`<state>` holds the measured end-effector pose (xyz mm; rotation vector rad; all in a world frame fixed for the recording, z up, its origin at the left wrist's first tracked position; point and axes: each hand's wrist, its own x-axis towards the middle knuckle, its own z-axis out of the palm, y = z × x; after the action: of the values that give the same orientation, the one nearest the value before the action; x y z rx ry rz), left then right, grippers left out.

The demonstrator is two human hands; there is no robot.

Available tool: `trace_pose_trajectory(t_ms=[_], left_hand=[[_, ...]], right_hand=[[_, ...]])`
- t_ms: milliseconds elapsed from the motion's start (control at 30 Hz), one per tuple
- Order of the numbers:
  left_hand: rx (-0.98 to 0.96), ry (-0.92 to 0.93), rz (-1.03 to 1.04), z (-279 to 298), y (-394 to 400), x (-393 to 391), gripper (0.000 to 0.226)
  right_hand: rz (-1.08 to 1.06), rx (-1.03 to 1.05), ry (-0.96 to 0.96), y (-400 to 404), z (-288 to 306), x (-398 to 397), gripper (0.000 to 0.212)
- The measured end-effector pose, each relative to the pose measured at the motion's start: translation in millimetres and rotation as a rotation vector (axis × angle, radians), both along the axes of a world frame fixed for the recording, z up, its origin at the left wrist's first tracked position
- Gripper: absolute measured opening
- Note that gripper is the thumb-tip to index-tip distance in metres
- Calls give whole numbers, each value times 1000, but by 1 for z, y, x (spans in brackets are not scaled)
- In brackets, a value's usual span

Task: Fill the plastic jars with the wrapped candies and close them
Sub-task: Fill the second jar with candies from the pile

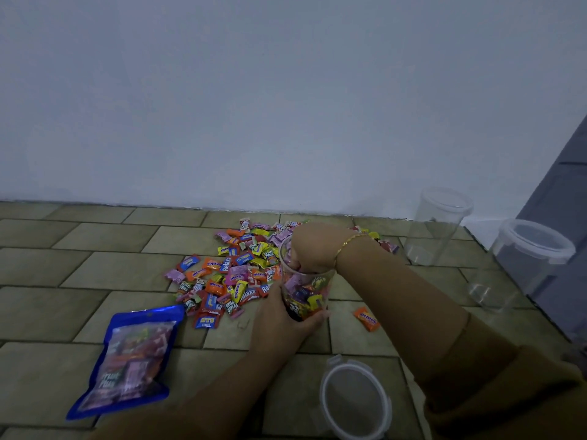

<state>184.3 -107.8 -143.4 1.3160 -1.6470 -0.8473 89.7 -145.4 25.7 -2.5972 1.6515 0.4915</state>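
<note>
Left hand (287, 319) grips the base of the clear jar (306, 290), fingers curled round its far side and partly hidden. Right hand (313, 249) covers the jar's mouth; its fingertips dip inside among the wrapped candies (228, 274), so whether they pinch one cannot be told. Beyond the fingers lies the loose heap; a lid (354, 400) sits nearer, cut off below

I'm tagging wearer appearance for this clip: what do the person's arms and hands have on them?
The hands are bare, without gloves. The right hand has a thin gold chain bracelet at the wrist, and that arm's brown sleeve is pushed up, leaving the forearm bare. The left hand shows no ring or bracelet; no sleeve shows on its forearm.
</note>
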Motion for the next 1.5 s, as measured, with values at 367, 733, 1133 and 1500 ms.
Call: trace_pose_trajectory(t_ms=[367, 733, 1133, 1500], left_hand=[[0, -15, 4, 0, 1, 0, 81], [37, -36, 8, 1, 1, -1, 88], [47, -34, 14, 3, 2, -2, 93], [57, -35, 7, 6, 3, -2, 89]], right_hand=[[-11, 25, -17, 4, 4, -3, 30], [-367, -98, -896, 29, 16, -59, 48], [-728, 69, -299, 33, -116, -109, 73], [-791, -175, -690, -8, -147, -104, 64]])
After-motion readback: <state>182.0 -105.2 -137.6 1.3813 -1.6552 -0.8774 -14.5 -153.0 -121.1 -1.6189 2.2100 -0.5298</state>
